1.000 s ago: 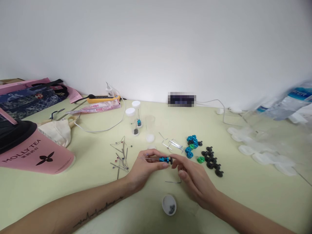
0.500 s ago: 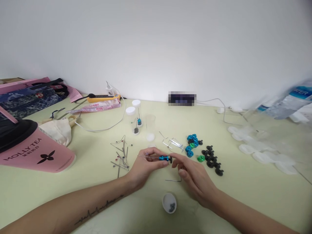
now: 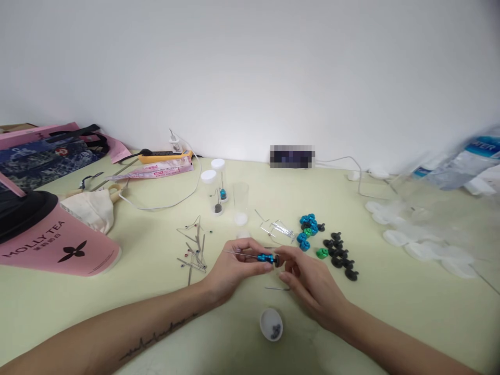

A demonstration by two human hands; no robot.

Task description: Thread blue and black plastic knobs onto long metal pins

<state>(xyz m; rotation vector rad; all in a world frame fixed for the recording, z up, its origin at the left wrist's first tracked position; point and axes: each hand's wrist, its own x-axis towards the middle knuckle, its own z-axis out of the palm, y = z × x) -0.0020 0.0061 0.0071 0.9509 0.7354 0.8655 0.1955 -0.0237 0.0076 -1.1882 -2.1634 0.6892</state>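
My left hand (image 3: pixel 238 263) pinches a small blue metal cylinder (image 3: pixel 265 258) between thumb and fingers. A thin metal wire (image 3: pixel 242 253) runs out of its left end, and a black disc-shaped piece (image 3: pixel 277 260) sits at its right end. At that black end is my right hand (image 3: pixel 307 273), its fingers curled and its index finger by the disc. A thin dark rod (image 3: pixel 269 248) shows beside its fingertips; what the fingers grip is partly hidden. Below the hands lie a bent metal rod (image 3: pixel 276 288) and a white cap (image 3: pixel 271 324) holding small grey parts.
Bent wires with small beads (image 3: pixel 195 250) lie left, plain bent wires (image 3: pixel 282 230) behind the hands. Blue and green knobs (image 3: pixel 303 242) and black pieces (image 3: pixel 339 252) are at right. Clear tubes (image 3: pixel 241 200), a pink cup (image 3: pixel 74 245) and white lids (image 3: pixel 417 239) stand around.
The blue cylinder has shifted slightly right and down in my left hand. My right fingers have curled more around its black end, and a thin rod now shows beside them.
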